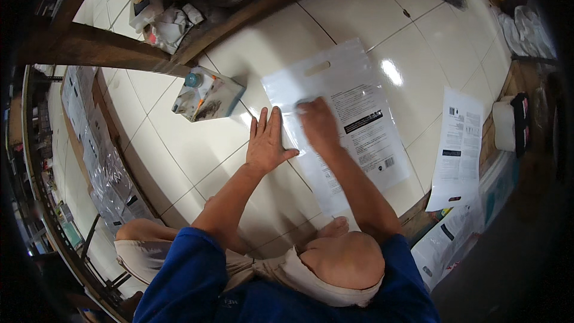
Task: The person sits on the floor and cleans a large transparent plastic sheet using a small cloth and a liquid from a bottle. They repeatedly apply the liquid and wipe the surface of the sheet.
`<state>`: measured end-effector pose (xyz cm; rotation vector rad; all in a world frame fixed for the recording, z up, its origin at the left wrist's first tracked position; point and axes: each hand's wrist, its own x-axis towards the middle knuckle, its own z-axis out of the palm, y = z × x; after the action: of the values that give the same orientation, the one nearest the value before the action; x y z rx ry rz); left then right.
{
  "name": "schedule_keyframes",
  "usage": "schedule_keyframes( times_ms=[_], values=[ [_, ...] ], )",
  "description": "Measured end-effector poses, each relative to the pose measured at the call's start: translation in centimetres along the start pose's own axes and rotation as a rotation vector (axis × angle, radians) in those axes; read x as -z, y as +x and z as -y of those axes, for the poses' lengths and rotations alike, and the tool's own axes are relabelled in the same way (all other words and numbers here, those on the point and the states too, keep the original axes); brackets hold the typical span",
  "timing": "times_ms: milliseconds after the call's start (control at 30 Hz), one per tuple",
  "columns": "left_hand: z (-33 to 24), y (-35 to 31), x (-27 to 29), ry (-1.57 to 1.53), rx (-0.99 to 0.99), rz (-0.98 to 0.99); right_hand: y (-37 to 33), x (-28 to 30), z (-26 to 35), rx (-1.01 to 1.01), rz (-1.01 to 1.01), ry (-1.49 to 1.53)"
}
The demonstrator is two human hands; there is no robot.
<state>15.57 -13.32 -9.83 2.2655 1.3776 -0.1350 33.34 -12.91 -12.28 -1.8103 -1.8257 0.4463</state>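
Note:
A white plastic bag (pixel 353 75) with a cut-out handle, black print and a barcode lies flat on the tiled floor before me. My left hand (pixel 266 143) is spread flat along the bag's left edge, its fingers pointing away from me. Over the bag's left half, my right hand (pixel 318 122) presses down with curled fingers, slightly smeared by motion. Something pale and greyish shows at its fingertips, too unclear to name. Left of the bag stands a square-sided can (pixel 209 97) with a blue-green cap (pixel 192 80) and stained sides.
Another printed sheet or bag (pixel 457 143) lies at the right, with more printed plastic bags (pixel 445 242) below it. Printed plastic sheets (pixel 101 149) lie along the left. A wooden frame (pixel 281 15) crosses the far side, carrying crumpled white plastic (pixel 170 30).

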Motion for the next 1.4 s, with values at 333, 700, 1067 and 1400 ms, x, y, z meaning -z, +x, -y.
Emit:
schedule_keyframes(
  times_ms=[333, 700, 1067, 1400],
  values=[
    [0.1, -0.7, 1.0, 0.091, 0.025, 0.066, 2.2, 3.4, -9.4, -0.501, -0.100, 0.143],
    [-0.8, -1.1, 0.4, 0.074, -0.006, 0.069, -1.7, -2.3, -6.6, -0.043, -0.045, -0.182],
    [-0.2, -1.3, 1.6, 0.145, 0.101, 0.192, -1.9, -2.6, 2.1, 0.015, 0.260, 0.010],
    [-1.3, -0.9, 1.1, 0.233, 0.088, 0.239, 1.0, 3.6, -10.6, -0.324, 0.138, -0.166]
  ],
)
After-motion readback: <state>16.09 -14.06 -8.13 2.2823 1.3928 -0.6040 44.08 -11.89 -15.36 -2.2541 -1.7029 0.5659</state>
